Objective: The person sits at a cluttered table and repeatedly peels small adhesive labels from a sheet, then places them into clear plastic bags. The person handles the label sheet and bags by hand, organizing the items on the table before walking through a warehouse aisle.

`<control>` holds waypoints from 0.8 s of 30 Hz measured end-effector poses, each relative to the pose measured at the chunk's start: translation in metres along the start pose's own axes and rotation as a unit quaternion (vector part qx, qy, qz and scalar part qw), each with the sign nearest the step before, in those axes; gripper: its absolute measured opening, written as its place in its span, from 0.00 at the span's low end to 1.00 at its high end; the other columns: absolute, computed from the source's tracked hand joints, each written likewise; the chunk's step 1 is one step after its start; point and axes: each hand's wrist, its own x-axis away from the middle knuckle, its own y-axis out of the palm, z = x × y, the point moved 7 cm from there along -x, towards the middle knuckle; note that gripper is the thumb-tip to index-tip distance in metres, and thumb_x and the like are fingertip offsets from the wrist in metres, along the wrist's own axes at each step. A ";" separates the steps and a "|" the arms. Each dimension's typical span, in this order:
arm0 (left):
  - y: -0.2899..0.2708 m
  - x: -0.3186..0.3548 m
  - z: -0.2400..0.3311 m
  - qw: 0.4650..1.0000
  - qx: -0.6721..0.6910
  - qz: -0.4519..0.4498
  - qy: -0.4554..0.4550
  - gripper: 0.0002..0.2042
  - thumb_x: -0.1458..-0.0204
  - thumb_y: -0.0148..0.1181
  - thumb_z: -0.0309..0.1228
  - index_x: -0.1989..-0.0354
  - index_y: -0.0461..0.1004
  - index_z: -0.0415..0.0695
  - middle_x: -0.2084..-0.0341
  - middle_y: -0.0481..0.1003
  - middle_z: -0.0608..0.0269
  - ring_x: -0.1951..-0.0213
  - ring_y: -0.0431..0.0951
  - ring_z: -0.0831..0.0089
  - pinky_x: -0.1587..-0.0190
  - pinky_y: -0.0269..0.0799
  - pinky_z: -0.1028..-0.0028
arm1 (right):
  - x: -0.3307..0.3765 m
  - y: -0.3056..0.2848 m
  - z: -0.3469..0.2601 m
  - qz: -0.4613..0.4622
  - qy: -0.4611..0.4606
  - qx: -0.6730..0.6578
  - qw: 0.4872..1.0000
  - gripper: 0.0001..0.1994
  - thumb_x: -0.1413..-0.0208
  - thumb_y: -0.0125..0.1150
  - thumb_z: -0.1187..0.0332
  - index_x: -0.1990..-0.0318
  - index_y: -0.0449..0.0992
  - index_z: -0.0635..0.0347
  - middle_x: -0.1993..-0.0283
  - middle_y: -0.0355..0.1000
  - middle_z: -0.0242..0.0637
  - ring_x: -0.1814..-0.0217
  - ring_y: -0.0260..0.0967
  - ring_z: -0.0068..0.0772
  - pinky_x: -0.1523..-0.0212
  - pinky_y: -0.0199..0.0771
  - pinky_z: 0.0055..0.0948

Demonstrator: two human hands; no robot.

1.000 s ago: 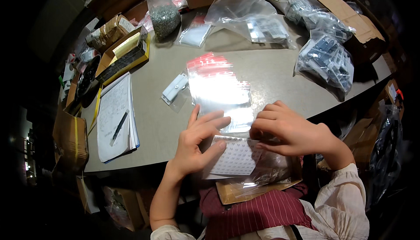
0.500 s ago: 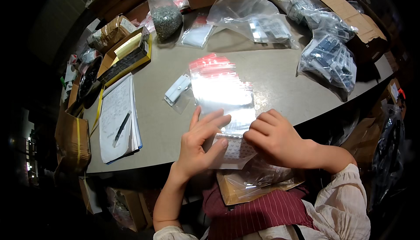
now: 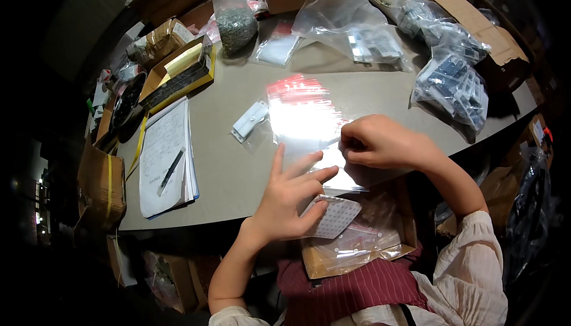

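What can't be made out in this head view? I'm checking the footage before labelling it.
- Right hand fingertips: curled under, so what they pinch is hidden.
- Clear bags: glare washes out the middle.
- Dotted sheet: partly under the left hand.
- Box in lap: contents blurred by plastic.

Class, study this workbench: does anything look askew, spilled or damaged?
Nothing looks spilled or broken. Only the small white plastic part lies loose and slanted beside the stack of clear red-topped zip bags that the right hand is pinching.
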 end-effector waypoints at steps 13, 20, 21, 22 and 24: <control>-0.001 0.002 -0.004 0.999 0.037 0.010 -0.009 0.06 0.51 0.69 0.30 0.67 0.79 0.44 0.42 0.83 0.56 0.31 0.75 0.53 0.21 0.32 0.36 | 0.050 -0.004 -0.015 -0.175 0.026 -0.076 0.981 0.18 0.40 0.73 0.57 0.54 0.76 0.62 0.65 0.79 0.45 0.63 0.79 0.45 0.59 0.76 0.38; -0.003 0.000 -0.003 0.999 0.047 0.005 -0.013 0.06 0.50 0.69 0.30 0.68 0.79 0.44 0.45 0.84 0.57 0.31 0.75 0.52 0.21 0.32 0.36 | 0.015 -0.007 -0.013 0.020 0.001 -0.067 0.998 0.10 0.44 0.65 0.68 0.59 0.77 0.63 0.63 0.80 0.49 0.59 0.79 0.55 0.57 0.77 0.45; -0.002 0.001 -0.003 0.998 0.053 0.005 -0.016 0.06 0.50 0.69 0.30 0.68 0.79 0.44 0.45 0.85 0.57 0.31 0.75 0.52 0.21 0.32 0.36 | 0.016 -0.003 -0.018 0.071 -0.039 0.023 0.996 0.10 0.42 0.64 0.67 0.60 0.75 0.64 0.63 0.80 0.51 0.59 0.79 0.58 0.57 0.77 0.49; -0.003 0.001 -0.004 0.998 0.055 0.007 -0.017 0.06 0.50 0.69 0.30 0.68 0.79 0.44 0.45 0.85 0.57 0.31 0.75 0.52 0.21 0.33 0.36 | 0.020 0.000 -0.019 0.082 -0.041 0.053 0.994 0.10 0.42 0.65 0.68 0.58 0.74 0.64 0.62 0.79 0.51 0.57 0.77 0.59 0.56 0.76 0.50; -0.002 0.001 -0.006 0.998 0.062 0.009 -0.016 0.06 0.50 0.69 0.30 0.68 0.79 0.44 0.45 0.85 0.56 0.31 0.75 0.52 0.21 0.33 0.37 | 0.026 0.002 -0.021 0.104 -0.042 0.113 0.987 0.13 0.41 0.66 0.69 0.53 0.71 0.64 0.60 0.76 0.51 0.55 0.74 0.61 0.55 0.73 0.51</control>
